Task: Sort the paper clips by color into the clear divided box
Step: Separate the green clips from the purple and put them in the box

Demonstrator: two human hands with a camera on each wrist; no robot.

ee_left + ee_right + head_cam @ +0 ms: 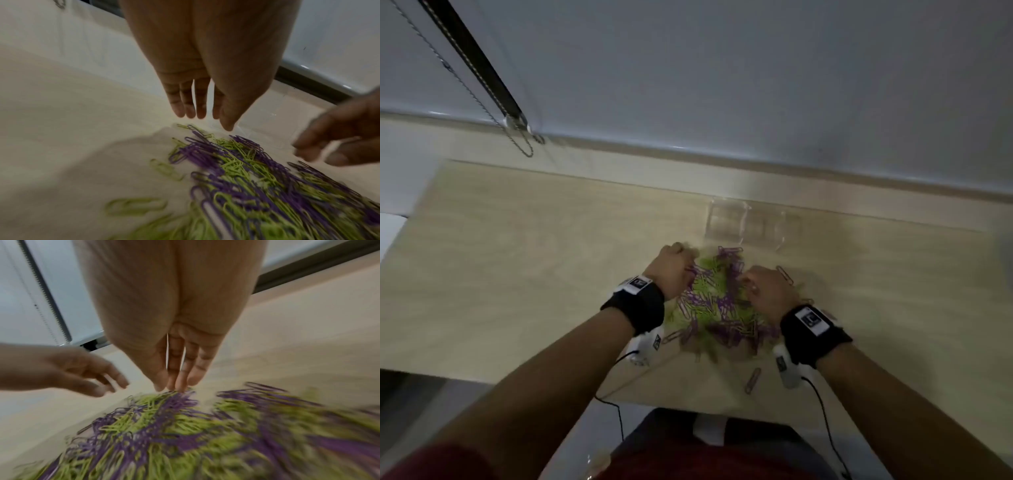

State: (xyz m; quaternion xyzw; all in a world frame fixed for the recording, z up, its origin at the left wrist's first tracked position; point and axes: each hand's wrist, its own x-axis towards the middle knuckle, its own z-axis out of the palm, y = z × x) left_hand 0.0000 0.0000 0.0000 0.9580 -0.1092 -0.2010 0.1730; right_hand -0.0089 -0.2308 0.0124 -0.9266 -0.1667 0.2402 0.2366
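Clip pile [717,303] on table [524,260] between my hands; divided box [753,224] just behind it, near the wall.

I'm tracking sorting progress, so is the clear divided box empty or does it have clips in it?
Apparently empty: the clear divided box shows no color inside in the blurred head view.

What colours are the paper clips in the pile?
Purple and green paper clips, clearest in the left wrist view.

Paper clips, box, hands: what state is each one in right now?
paper clips: purple and green, mixed in one pile on the table, unsorted.
clear divided box: beyond the pile, compartments look empty.
left hand: fingers straight, holding nothing.
right hand: fingertips touching the pile's edge.
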